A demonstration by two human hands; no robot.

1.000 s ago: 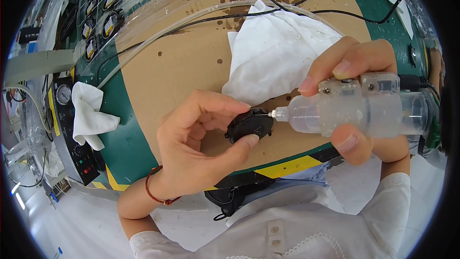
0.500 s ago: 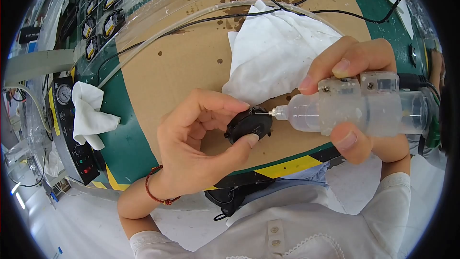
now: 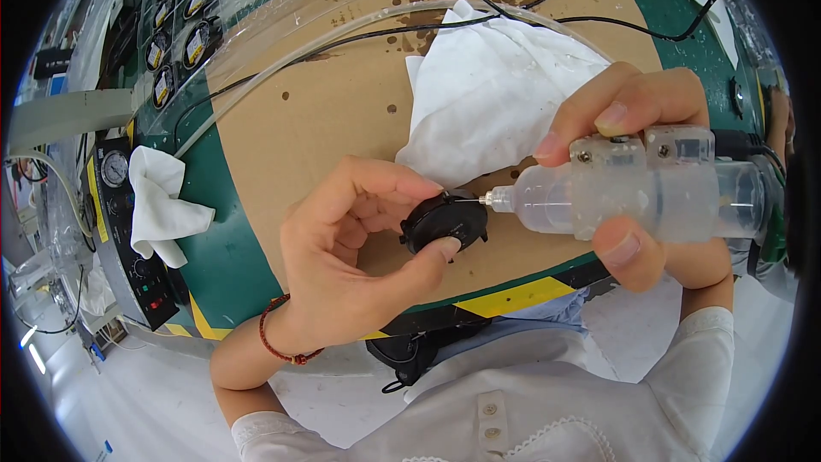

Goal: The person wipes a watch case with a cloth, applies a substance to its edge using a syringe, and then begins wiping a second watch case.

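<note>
Between the thumb and fingers of my left hand [image 3: 346, 248] is a round black plastic part [image 3: 445, 224] with small tabs on its edge. My right hand [image 3: 637, 171] grips a clear glue-dispensing syringe [image 3: 547, 199], fingers above and thumb below its translucent holder. The syringe lies almost level, and its thin needle [image 3: 469, 200] points left and meets the upper edge of the black part. Whether the tip touches the part or sits just above it, I cannot tell. Behind my hands a crumpled white cloth [image 3: 496, 94] lies on the cardboard.
Brown cardboard [image 3: 342, 111] with dark stains covers the green bench. A black cable [image 3: 359, 34] and a clear hose cross it. At left stand a dispenser control box [image 3: 128, 231] with a gauge and a second white cloth [image 3: 162, 205]. A tray of round black parts [image 3: 198, 41] sits far left.
The black part has turned slightly in my left fingers, its edge tabs shifting. My right hand and the syringe have moved a tiny bit to the right.
</note>
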